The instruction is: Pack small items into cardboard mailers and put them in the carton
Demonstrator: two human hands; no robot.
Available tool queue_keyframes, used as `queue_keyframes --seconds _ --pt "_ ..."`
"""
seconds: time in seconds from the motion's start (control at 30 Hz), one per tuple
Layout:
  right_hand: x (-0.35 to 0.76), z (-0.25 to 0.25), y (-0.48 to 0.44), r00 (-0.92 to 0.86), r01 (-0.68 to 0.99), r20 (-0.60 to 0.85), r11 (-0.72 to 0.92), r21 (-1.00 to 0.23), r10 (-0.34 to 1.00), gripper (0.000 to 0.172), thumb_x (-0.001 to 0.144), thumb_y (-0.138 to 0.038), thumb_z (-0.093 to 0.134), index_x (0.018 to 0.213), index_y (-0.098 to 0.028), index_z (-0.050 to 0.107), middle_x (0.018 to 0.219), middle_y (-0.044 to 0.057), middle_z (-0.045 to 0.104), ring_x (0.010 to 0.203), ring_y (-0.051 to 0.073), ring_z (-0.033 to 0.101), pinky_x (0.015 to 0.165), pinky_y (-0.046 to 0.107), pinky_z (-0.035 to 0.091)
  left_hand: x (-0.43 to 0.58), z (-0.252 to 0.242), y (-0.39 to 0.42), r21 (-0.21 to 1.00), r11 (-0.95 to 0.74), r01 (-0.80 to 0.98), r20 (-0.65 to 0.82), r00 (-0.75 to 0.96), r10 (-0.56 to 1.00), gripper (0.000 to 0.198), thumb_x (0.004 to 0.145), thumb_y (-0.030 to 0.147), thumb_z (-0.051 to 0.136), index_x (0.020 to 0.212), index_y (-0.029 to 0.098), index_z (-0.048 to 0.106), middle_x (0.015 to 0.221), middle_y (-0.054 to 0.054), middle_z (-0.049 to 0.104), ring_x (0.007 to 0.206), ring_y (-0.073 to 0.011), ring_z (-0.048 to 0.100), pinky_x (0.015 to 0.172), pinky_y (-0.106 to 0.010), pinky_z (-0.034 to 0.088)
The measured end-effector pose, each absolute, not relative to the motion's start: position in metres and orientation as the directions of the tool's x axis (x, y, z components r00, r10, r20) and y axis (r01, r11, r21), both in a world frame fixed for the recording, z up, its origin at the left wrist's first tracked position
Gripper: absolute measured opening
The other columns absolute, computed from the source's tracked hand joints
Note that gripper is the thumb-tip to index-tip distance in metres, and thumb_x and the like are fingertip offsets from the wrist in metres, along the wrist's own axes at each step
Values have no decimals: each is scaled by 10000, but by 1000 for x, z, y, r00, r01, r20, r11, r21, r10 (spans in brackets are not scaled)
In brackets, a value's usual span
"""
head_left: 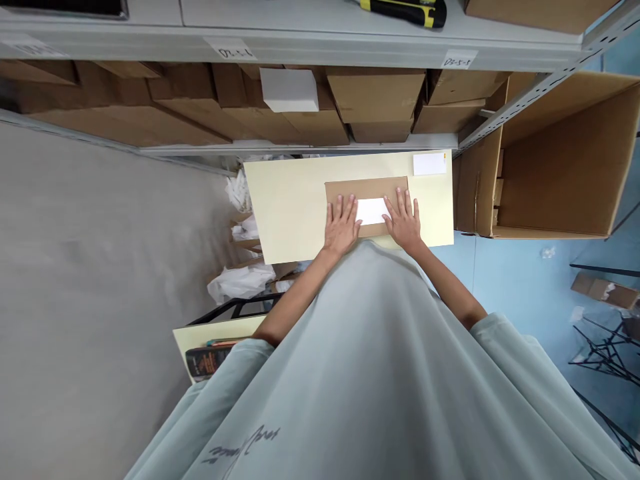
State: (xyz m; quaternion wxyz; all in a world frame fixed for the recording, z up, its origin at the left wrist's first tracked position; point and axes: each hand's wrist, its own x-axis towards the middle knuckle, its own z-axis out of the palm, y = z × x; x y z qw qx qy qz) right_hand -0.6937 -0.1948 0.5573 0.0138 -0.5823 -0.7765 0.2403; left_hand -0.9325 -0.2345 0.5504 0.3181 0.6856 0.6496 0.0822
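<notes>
A flat brown cardboard piece (370, 189) lies on the pale yellow board (290, 213) in front of me; whether it is a box or a sheet I cannot tell. On its middle sits a white label (371, 211). My left hand (342, 225) rests flat on the cardboard at the label's left edge, fingers stretched out. At the right edge of the label, my right hand (404, 220) lies flat too, its fingers spread. Neither hand grips anything. Near the board's upper right corner is a small stack of white labels (429, 164).
Cardboard boxes (377, 93) and a white box (290, 90) fill the shelf ahead. A yellow-black utility knife (407, 10) lies on the upper shelf (320, 40). To the right stands a large open carton (560, 167). White plastic bags (243, 280) are at the left, beside the wall (100, 267).
</notes>
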Motion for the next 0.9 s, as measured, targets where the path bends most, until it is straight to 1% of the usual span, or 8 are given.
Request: queue_keyframes --seconds 0.13,0.23,0.37,0.43,0.53,0.67,0.8,0.9 --pt "-643 555 -203 -216 923 -343 78 -376 914 729 1213 -524 266 1879 -228 289 1982 88 91 1854 385 19 1472 728 56 -974 550 -258 478 274 835 -381 -84 921 832 1183 581 264 1858 96 301 1959 -139 135 1840 -373 -69 1465 -634 -135" --pt "-598 544 -222 -119 889 -430 -97 -448 895 814 1199 -606 223 1897 -190 171 1978 106 118 1856 364 14 1472 716 95 -996 541 -284 499 520 693 -487 -271 830 903 1174 661 264 1861 75 263 1952 -165 168 1838 -364 -84 1470 -618 -97" --pt "-580 526 -245 -210 731 -516 -217 -647 831 980 1146 -783 241 1888 -144 197 1958 144 208 1852 335 111 1497 619 160 -974 526 -301 587 767 259 -683 -349 641 959 1157 772 156 1802 123 441 1899 -174 352 1828 -316 184 1495 -490 121" --pt "-591 521 -250 -298 640 -515 -232 -732 803 1039 1113 -859 302 1886 -168 231 1952 137 238 1843 314 174 1504 566 194 -952 521 -301 636 769 61 -710 -344 614 993 1141 813 105 1753 154 528 1847 -168 462 1783 -300 342 1472 -454 243" --pt "-611 522 -247 -329 559 -505 -267 -785 798 1106 1054 -915 462 1884 -216 252 1938 130 288 1829 327 237 1499 575 237 -930 523 -296 673 733 -98 -700 -404 589 1016 1119 864 100 1719 195 574 1803 -164 534 1747 -284 421 1435 -443 341" --pt "-614 545 -240 -320 500 -409 -214 -839 855 1089 1024 -893 582 1863 -244 335 1897 127 394 1794 364 334 1489 594 275 -929 545 -293 771 622 -138 -591 -519 618 1048 1092 920 153 1619 181 676 1739 -208 600 1681 -307 532 1397 -467 423" --pt "-603 578 -235 -260 459 -280 -136 -878 924 973 1082 -840 527 1853 -269 367 1880 88 434 1768 351 393 1477 586 311 -928 576 -293 864 486 -130 -464 -579 671 1008 1061 952 347 1461 134 779 1587 -243 723 1560 -354 665 1352 -509 495" --pt "-598 590 -238 -179 472 -301 -187 -862 937 872 1122 -802 459 1829 -292 422 1831 70 518 1696 356 509 1424 586 408 -916 589 -296 888 440 -132 -434 -555 709 885 1051 905 499 1335 135 832 1512 -231 774 1501 -381 709 1290 -528 560"
